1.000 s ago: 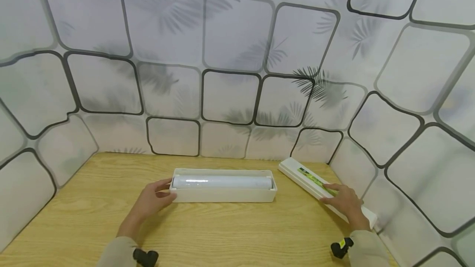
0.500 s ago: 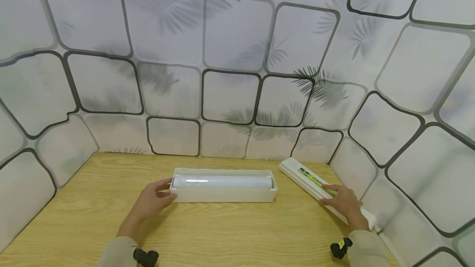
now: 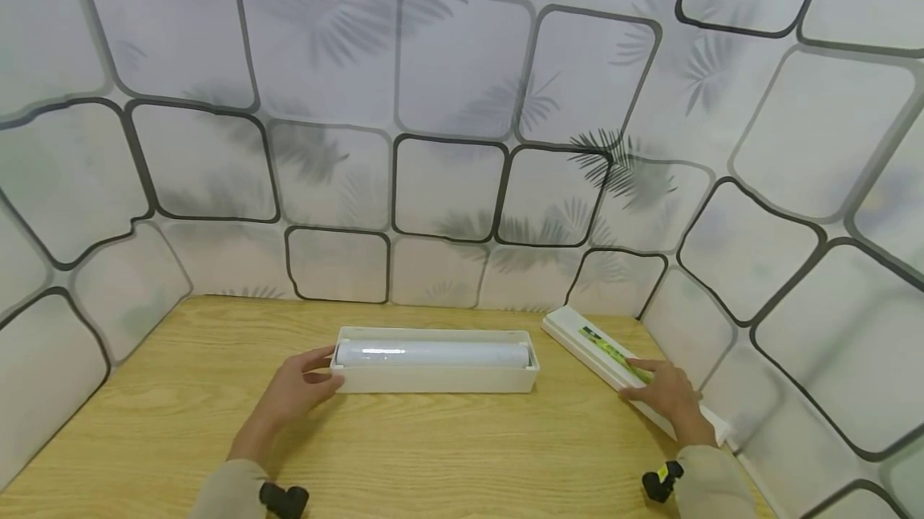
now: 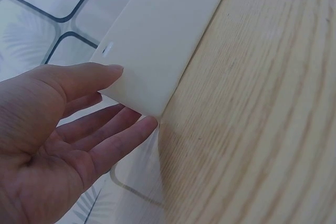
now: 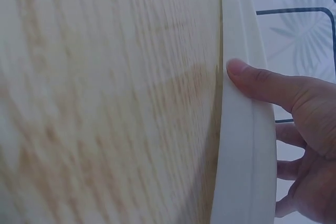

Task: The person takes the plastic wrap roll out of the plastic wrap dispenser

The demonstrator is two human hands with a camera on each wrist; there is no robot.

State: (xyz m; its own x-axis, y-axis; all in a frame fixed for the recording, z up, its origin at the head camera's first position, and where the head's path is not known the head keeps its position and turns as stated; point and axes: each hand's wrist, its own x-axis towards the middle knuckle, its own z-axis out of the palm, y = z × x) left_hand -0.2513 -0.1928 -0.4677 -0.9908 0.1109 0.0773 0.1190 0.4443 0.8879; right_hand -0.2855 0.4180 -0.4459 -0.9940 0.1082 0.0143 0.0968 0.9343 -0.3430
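Note:
A long white cling film box (image 3: 436, 380) stands lidless on the table, its open top facing up. Inside lies a shiny, whitish roll (image 3: 433, 354), apparently cling film. At the box's left end, my left hand (image 3: 292, 387) holds the corner, thumb on the front wall (image 4: 152, 40) and fingers around the end. Off to the right, a white lid (image 3: 577, 332) with a green and yellow label (image 3: 606, 344) lies at a slant. My right hand (image 3: 671, 395) grips the lid's nearer half, thumb against its side (image 5: 239, 145) and fingers across the top.
The table (image 3: 433, 455) has a light wood-grain top. Patterned white wall covering (image 3: 447, 182) closes it in at the back and both sides. The lid's near end lies close to the right wall (image 3: 830, 342). Black wrist cameras (image 3: 284, 500) sit on both sleeves.
My right hand and the lid's near end have shifted very slightly left. The left hand, box and roll stay where they were.

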